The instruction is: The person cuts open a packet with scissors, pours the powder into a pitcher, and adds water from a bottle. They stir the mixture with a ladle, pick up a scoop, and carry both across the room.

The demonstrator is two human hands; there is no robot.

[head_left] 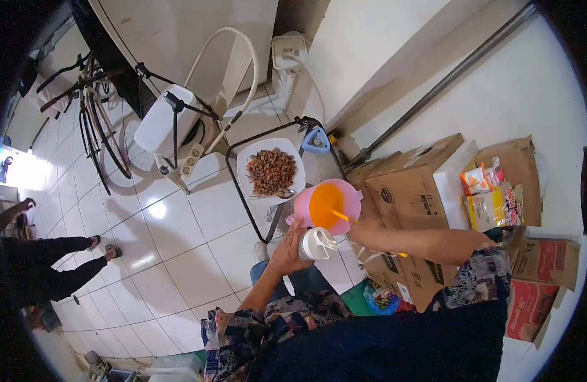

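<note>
The pink pitcher point(301, 205), at the centre of the frame, is filled nearly to its rim with orange liquid point(322, 204). I judge spilling to be the main risk. A brisk sweep of the orange stirrer point(342, 217) could slop liquid over the rim onto the tiled floor point(179, 254) or the cardboard boxes point(408, 197) just right of it. The stirrer could also lever the pitcher over if it catches the wall, since what the pitcher stands on is hidden. The white container point(317, 244) sits touching or almost touching the pitcher's lower side, so a knock between them could tip either one. The plate point(249, 156) of brown food, up and to the left on a black wire frame point(233, 175), is near enough to be splashed.

The right hand point(368, 226) reaches in from the right of the frame on an almost level forearm, its fingers closed on the stirrer's upper end while the stirrer slants down-left into the liquid. The left hand point(286, 251) rises from the lower centre with its elbow bent and is wrapped around the side of the white container, gripping it just below the pitcher. Another person's legs point(64, 254) rest on the floor far to the left, well apart.
</note>
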